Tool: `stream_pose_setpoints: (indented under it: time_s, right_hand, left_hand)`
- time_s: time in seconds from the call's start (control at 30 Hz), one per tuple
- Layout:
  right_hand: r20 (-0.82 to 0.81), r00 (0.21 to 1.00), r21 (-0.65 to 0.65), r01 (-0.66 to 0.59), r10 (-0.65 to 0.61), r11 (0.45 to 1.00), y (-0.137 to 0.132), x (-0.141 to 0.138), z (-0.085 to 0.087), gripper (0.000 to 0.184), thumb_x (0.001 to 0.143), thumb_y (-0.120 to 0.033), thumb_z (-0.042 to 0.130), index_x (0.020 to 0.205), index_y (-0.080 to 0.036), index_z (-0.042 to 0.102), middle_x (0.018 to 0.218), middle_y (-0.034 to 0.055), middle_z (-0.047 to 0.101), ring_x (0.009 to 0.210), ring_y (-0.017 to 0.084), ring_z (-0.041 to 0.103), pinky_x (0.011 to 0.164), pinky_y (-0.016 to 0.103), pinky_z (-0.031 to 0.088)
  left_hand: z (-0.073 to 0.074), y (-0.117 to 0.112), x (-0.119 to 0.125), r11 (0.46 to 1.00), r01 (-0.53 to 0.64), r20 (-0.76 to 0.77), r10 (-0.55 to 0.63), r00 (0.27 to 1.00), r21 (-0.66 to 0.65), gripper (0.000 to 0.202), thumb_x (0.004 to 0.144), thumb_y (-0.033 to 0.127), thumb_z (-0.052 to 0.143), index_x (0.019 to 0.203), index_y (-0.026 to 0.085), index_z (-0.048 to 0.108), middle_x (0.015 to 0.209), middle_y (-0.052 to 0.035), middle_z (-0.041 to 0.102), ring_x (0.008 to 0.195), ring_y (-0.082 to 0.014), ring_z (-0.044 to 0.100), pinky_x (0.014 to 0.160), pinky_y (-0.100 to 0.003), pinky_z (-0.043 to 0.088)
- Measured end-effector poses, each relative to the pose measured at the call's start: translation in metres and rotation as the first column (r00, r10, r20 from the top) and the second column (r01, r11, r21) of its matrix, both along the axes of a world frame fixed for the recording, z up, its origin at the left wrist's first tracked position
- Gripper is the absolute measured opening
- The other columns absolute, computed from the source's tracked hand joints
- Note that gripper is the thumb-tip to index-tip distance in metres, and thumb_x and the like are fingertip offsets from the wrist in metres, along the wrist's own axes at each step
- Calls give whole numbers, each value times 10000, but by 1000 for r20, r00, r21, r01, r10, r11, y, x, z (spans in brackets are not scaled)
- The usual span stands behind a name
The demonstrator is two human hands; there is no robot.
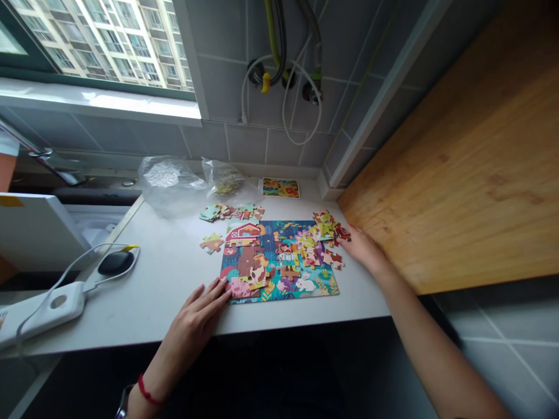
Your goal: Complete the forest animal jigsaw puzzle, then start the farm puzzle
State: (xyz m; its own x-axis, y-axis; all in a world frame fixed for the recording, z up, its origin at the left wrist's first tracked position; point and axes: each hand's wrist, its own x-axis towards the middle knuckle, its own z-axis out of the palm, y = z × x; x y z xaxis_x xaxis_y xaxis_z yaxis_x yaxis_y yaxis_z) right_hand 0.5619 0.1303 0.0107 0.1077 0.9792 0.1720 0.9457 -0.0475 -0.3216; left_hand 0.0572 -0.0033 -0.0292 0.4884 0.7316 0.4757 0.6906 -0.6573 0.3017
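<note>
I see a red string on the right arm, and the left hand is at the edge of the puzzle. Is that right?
Not quite! The red string is on the left arm, not the right, as the head view shows. The left hand is at the edge of the puzzle, just as you said.

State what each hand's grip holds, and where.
The left hand holds nothing, fingertips on the edge of the colourful cardboard jigsaw puzzle. Fingers of the right hand meet a loose red cardboard piece; whether it is held cannot be told.

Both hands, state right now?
Left hand: open, fingers resting on the edge of the colourful cardboard jigsaw puzzle, holding nothing.
Right hand: fingertips at the pile of loose cardboard pieces; cannot tell if holding.
</note>
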Motion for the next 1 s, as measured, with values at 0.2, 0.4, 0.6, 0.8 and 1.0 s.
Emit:
stream_pose_setpoints:
  time_s: [0.2, 0.4, 0.6, 0.8, 1.0]
  right_hand:
    - [46, 997, 7, 61, -61, 998, 5, -3, -2, 455, 798, -280, 751, 1246, -206, 736, 1022, 134, 822, 950, 328, 775, 851, 427, 606]
    - [23, 994, 20, 103, -103, 994, 6, -2, -6, 606, 743, -303, 784, 1334, -199, 697, 1063, 139, 814, 1003, 345, 761, 907, 454, 591]
    - [-105, 982, 20, 161, -158, 987, 3, -5, -13, 697, 724, -337, 768, 1384, -135, 665, 1222, 194, 775, 1055, 335, 757, 973, 467, 585]
    - [-117, 981, 56, 161, -154, 985, -15, -11, -12, 470, 806, -399, 690, 1228, -203, 759, 1074, 165, 820, 994, 363, 772, 933, 495, 597]
    - [-98, 991, -26, 87, -89, 996, -6, 0, -4, 365, 722, -344, 758, 1070, -238, 786, 1074, 137, 809, 1011, 344, 761, 959, 483, 596]
  left_hand:
    - [0, -2, 2, 1000, 6, 75, -5, 997, -9, 410, 1090, 188, 496, 1460, 291, 638, 1473, -83, 672, 1334, -271, 674, 1177, -483, 548]
    - [9, -6, 9, 998, -35, 93, 40, 995, -51, 351, 1081, 194, 525, 1382, 271, 688, 1452, -87, 695, 1356, -275, 670, 1168, -503, 554]
    - [36, -5, 13, 988, -92, 269, 123, 955, -125, 224, 1047, 222, 617, 1217, 275, 752, 1395, -81, 716, 1309, -262, 672, 1068, -421, 611]
    - [58, 43, -1, 989, -22, 325, 69, 943, -147, 199, 1062, 233, 586, 1165, 225, 756, 1154, -91, 783, 1050, -210, 749, 920, -345, 626]
    - [46, 73, -4, 996, -55, 332, 75, 940, -66, 192, 1045, 227, 580, 1086, 221, 767, 1001, -82, 794, 916, -207, 746, 842, -346, 611]
